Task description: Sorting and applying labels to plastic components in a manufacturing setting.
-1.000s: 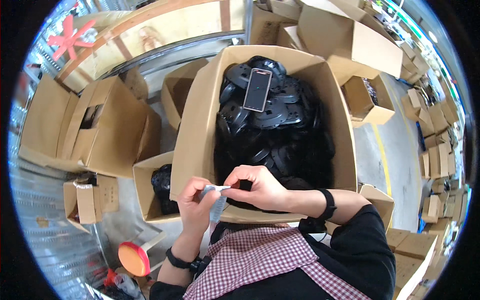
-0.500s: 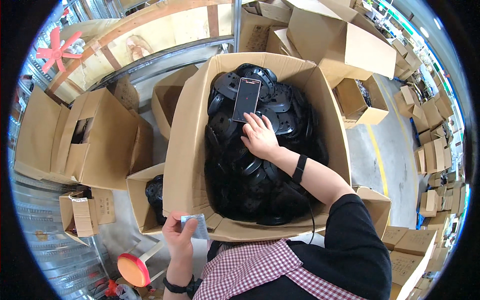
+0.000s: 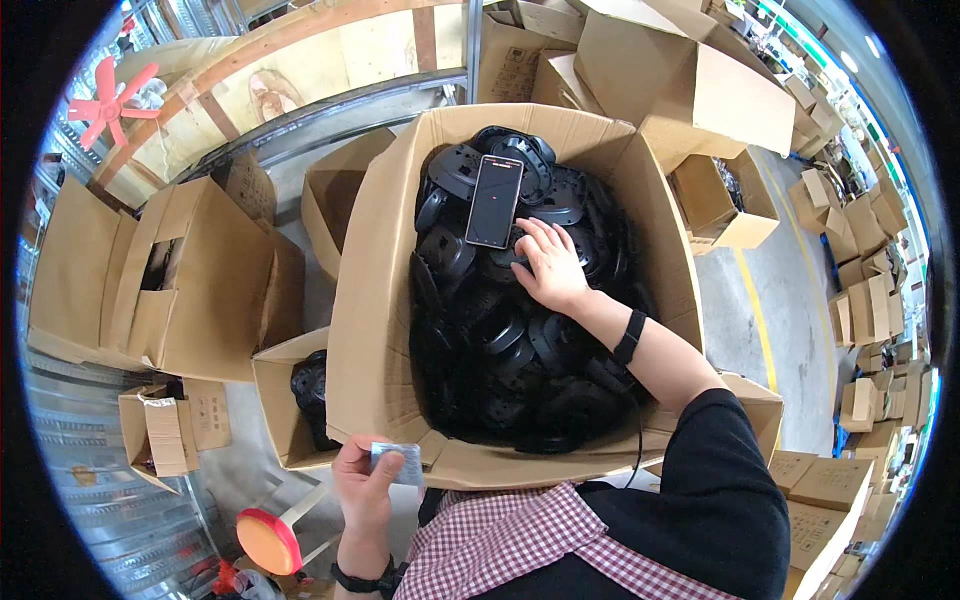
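Note:
A large cardboard box (image 3: 372,330) stands in front of me, with a heap of black plastic parts (image 3: 500,335) inside. On top of the heap lies a smartphone (image 3: 494,200), its dark screen facing up. My right hand (image 3: 552,265) hovers over the black parts just right of the phone's lower end, fingers spread and holding nothing. At the box's near left corner, my left hand (image 3: 362,480) pinches a small, flat, silvery-blue packet (image 3: 400,463) between thumb and fingers. What the packet contains cannot be made out.
Open cardboard boxes stand left (image 3: 215,290) and behind (image 3: 640,70). A smaller box (image 3: 290,430) with black parts sits beside the large one. A round orange stool (image 3: 268,542) is at lower left, a pink fan (image 3: 110,102) at upper left. Stacked boxes line the right.
My right hand has moved right, off the phone's lower edge. The left hand with the packet has shifted slightly down and to the right. The phone stays in place.

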